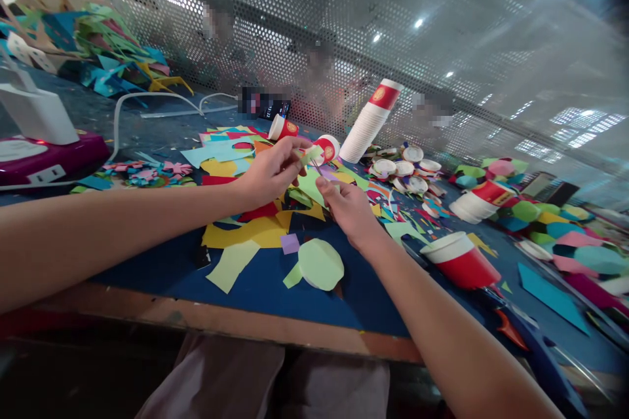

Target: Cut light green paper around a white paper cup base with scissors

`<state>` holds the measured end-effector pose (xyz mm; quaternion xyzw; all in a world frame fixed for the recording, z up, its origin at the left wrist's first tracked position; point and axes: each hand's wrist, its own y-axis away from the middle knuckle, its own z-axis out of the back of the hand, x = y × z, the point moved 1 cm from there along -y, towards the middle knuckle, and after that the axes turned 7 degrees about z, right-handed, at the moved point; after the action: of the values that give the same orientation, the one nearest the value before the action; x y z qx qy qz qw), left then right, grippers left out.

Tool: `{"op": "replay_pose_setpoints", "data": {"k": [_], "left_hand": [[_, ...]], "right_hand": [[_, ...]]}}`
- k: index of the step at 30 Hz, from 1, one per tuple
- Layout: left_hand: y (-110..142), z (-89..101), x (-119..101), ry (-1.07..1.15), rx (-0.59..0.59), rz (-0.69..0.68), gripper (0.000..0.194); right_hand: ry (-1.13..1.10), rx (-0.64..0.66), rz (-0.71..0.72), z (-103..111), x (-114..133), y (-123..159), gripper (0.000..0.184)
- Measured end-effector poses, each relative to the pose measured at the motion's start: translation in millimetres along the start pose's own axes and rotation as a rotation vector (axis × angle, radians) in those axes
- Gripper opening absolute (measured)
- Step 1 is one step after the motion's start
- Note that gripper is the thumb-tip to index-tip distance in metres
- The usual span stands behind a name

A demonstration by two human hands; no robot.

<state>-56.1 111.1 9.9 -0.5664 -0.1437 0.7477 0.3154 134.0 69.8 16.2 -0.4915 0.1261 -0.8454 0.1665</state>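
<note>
My left hand (pixel 272 171) pinches a small strip of light green paper (pixel 310 155) above the pile of scraps. Just to its right, my right hand (pixel 351 209) is closed around scissors (pixel 317 169), whose thin metal blades point up at the strip; the handles are hidden in my fingers. Beneath both hands lie cut paper scraps (pixel 236 236) in yellow, red, green and blue. Closer to me sit a pale green round paper piece (pixel 322 265), a small purple square (pixel 289 243) and a pale yellow-green offcut (pixel 233 265).
A tall leaning stack of paper cups (pixel 368 124) stands behind the hands. At right are a red-and-white cup (pixel 464 262) and a blue glue gun (pixel 535 347). A purple power strip (pixel 54 160) with a white charger (pixel 37 114) lies left. A perforated metal screen (pixel 304 26) rises behind.
</note>
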Motion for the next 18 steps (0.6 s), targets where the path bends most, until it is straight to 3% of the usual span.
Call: {"op": "replay_pose_setpoints", "data": {"k": [11, 18], "left_hand": [[3.1, -1.7, -4.3, -0.032, 0.108, -0.066, 0.046], [4.9, -1.7, -7.2, -0.075, 0.118, -0.068, 0.048]], "right_hand": [[-0.002, 0.056, 0.016, -1.9, 0.3, -1.9, 0.076], [-0.041, 0.051, 0.017, -1.6, -7.6, -2.6, 0.073]]}}
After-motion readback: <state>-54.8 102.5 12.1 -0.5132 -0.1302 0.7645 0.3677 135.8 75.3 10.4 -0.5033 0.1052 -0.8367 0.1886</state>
